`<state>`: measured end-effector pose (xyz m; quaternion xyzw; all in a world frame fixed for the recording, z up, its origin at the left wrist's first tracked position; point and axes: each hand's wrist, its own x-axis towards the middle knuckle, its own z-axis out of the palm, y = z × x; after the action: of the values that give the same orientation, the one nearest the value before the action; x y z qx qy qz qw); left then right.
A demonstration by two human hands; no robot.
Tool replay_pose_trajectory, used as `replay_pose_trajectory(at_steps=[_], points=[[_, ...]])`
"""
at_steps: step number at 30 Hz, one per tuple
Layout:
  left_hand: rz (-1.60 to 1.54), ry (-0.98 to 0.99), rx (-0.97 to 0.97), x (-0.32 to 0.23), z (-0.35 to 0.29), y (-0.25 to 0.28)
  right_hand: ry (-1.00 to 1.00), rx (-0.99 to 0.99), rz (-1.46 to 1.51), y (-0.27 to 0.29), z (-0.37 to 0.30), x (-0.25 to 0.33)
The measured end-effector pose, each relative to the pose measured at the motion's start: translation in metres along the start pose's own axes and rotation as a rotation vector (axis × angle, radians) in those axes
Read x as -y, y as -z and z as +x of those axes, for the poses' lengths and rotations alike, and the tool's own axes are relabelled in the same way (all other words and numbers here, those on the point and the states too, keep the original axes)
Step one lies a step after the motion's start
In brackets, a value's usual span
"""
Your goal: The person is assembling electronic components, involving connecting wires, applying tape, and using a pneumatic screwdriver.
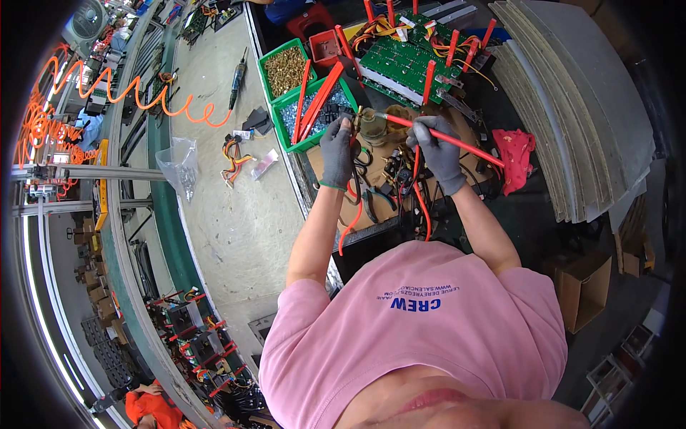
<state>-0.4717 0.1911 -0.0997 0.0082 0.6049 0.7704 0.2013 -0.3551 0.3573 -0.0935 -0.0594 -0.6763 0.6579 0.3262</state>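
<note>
My right hand (437, 154), in a grey glove, is closed around a long red-handled brush (468, 146). Its pale tip points left, over a small glass jar (372, 129) with yellowish contents. On the jar's other side, my gloved left hand (336, 151) pinches a small dark part with a brassy end (359, 113); its exact kind is hard to make out. Below the hands, pliers (370, 204) and dark cables with brass fittings (399, 171) lie on a cardboard sheet (444, 123). Orange tubes (350, 225) hang at the near edge.
Green bins hold brass parts (286, 70) and silvery screws (289, 114), with red strips (319, 100) across one. A green circuit board (404, 63) with red posts stands behind. Stacked grey sheets (564, 107) and a pink cloth (514, 159) are at right; a power screwdriver (237, 82) lies left.
</note>
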Motion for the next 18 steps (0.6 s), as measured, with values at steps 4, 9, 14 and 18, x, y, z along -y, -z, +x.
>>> replay_pose_trajectory(at_steps=[4, 9, 14, 18], points=[[0.035, -0.003, 0.003, 0.002, -0.001, -0.003, -0.073, -0.011, 0.039, -0.007, 0.001, 0.002], [0.055, -0.055, -0.044, 0.014, 0.007, 0.005, -0.046, 0.022, 0.096, -0.015, -0.002, 0.014], [0.074, -0.008, -0.021, 0.004, 0.0, 0.004, -0.05, -0.032, 0.054, -0.01, -0.001, 0.01], [0.074, -0.009, -0.017, 0.008, -0.001, 0.0, 0.004, -0.01, -0.028, -0.015, 0.001, 0.007]])
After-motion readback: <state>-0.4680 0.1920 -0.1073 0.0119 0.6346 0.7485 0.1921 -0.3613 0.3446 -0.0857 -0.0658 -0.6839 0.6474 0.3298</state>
